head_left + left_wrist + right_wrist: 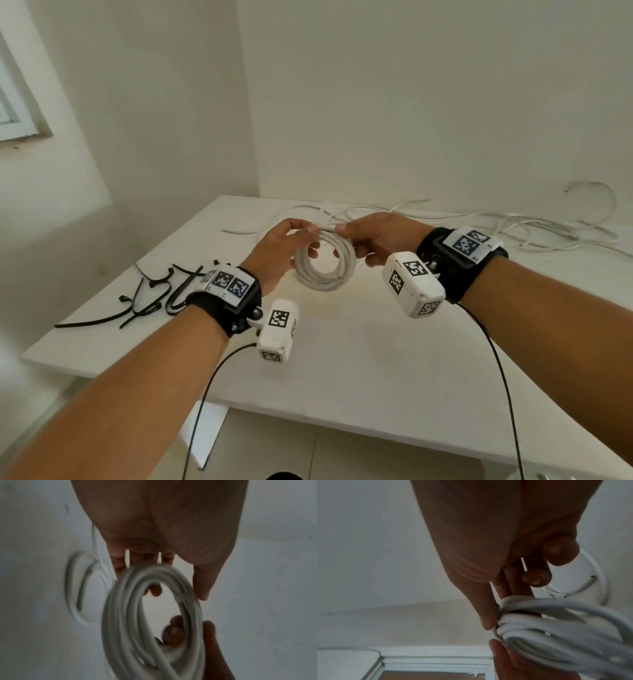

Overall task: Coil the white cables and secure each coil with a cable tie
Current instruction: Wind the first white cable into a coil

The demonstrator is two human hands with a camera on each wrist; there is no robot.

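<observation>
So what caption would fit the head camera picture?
Both hands, left and right, hold a coiled white cable above the white table, black cable ties waiting nearby.

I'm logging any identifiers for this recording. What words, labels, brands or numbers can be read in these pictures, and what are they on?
No readable words, brands or numbers.
Black-and-white square code markers, patterns not text: on the left wristband, the left wrist camera, the right wristband and the right wrist camera.
Tiny marks beside the wristband markers: too small to read.
White cable coil, black cable ties, table: no print visible.

coil (150,622) blurred, loose cables (534,229) cut off right
</observation>
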